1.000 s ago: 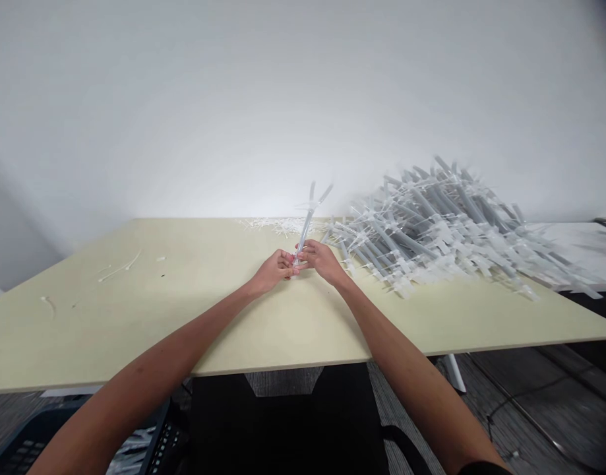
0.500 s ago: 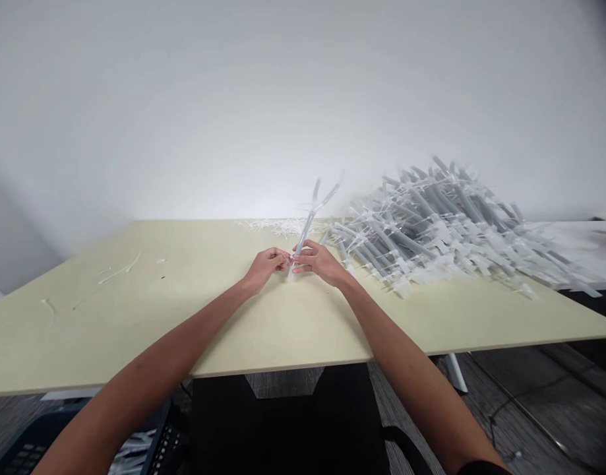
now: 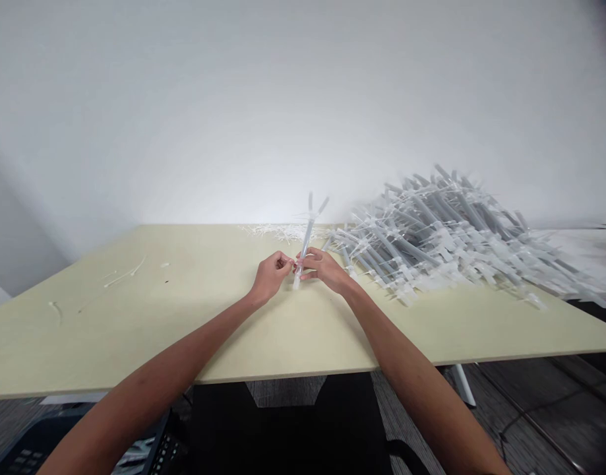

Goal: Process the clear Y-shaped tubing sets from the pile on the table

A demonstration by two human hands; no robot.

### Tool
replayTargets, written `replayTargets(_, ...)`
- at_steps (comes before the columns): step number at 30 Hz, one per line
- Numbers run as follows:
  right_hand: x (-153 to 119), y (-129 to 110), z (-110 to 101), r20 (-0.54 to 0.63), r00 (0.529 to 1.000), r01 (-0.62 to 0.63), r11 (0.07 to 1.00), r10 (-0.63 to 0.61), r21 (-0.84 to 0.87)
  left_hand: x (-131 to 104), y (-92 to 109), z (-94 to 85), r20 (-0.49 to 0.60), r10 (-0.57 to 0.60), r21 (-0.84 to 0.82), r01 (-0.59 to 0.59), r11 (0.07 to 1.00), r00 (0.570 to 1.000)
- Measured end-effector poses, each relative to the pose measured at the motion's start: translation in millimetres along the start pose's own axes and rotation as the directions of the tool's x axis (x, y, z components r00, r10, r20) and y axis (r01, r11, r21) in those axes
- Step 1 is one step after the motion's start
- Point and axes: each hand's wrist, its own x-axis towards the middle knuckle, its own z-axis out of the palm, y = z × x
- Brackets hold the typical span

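Observation:
A grey tube (image 3: 307,233) with a forked, Y-shaped top stands nearly upright over the table, leaning slightly right. White ties stick out at its fork, and its lower end (image 3: 297,284) is pale and clear. My right hand (image 3: 324,269) is closed round the lower part of this tube from the right side. At the left of the tube, my left hand (image 3: 272,272) has thumb and forefinger pinched together close to the right fingertips. Whatever is between those fingers is too small to make out.
A large heap of similar grey tubes (image 3: 421,231) with white ties fills the table's right side. Loose white cable ties (image 3: 287,231) lie at the back edge; a few more (image 3: 129,271) lie at left. Below the table at left is a dark basket (image 3: 159,442).
The tube's forked top has come lower and now looks smaller and more upright. Both hands stay together at its lower part, the left fingers pinched more tightly. The view has shifted slightly.

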Motion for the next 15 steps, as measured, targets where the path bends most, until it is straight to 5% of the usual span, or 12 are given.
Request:
replayTargets(10, 10.7, 10.9, -2.7, -0.194, 0.968, 0.163, 0.986, -0.156, 0.021, -1.0, -2.4, 10.2, 0.118, -0.117, -0.047, 0.123, 0.991, 0.986)
replayTargets(15, 10.5, 10.3, -2.9, -0.16, 0.973, 0.177, 0.983, -0.166, 0.055, -1.4, 0.6, 10.3, 0.025, -0.04, 0.005, 0.04, 0.999, 0.999)
